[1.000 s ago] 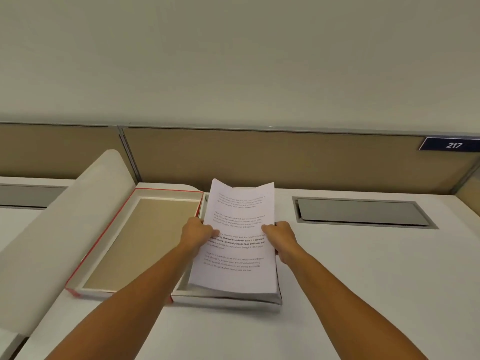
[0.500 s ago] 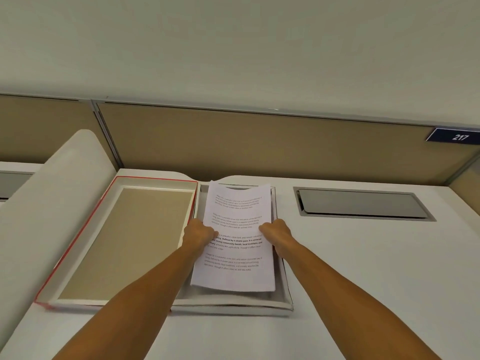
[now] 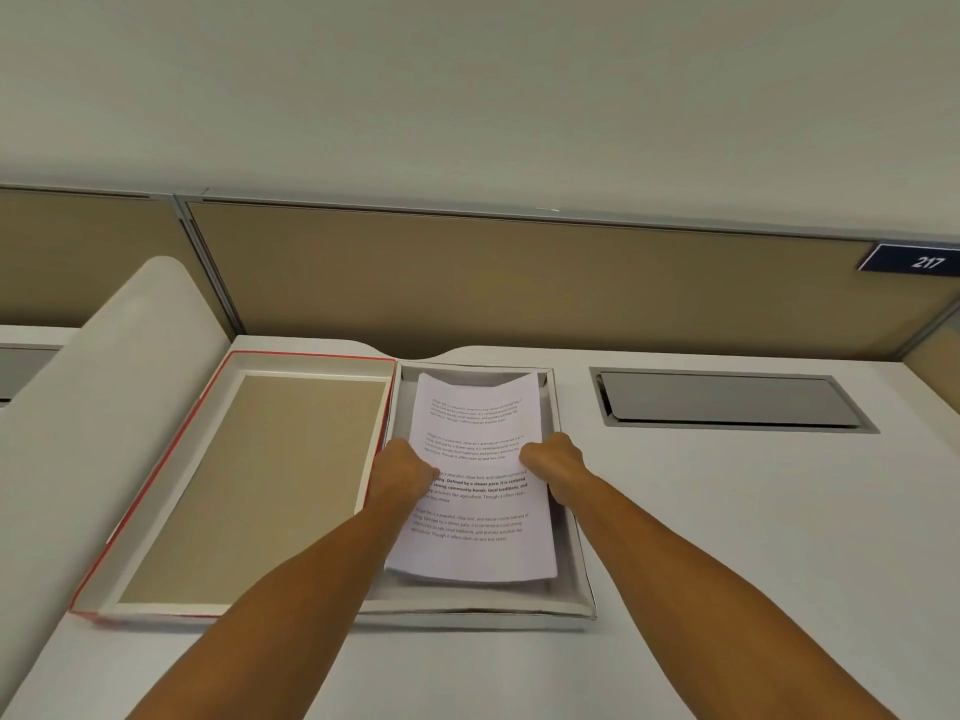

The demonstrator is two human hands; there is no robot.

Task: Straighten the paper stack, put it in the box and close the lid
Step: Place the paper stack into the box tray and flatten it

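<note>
A stack of printed white paper lies inside the shallow white box at the desk's middle, slightly bowed along its length. My left hand grips the stack's left edge and my right hand grips its right edge, both at mid-length with fingers curled under. The box's lid, red-edged with a tan inside, lies open and upturned directly left of the box, touching it.
A curved white partition rises left of the lid. A grey recessed cable hatch sits in the white desk to the right. A tan divider panel with a "217" plate runs along the back.
Both hands have lowered the paper stack from above the box down into it. The view has tilted downward, showing more of the box and lid.
</note>
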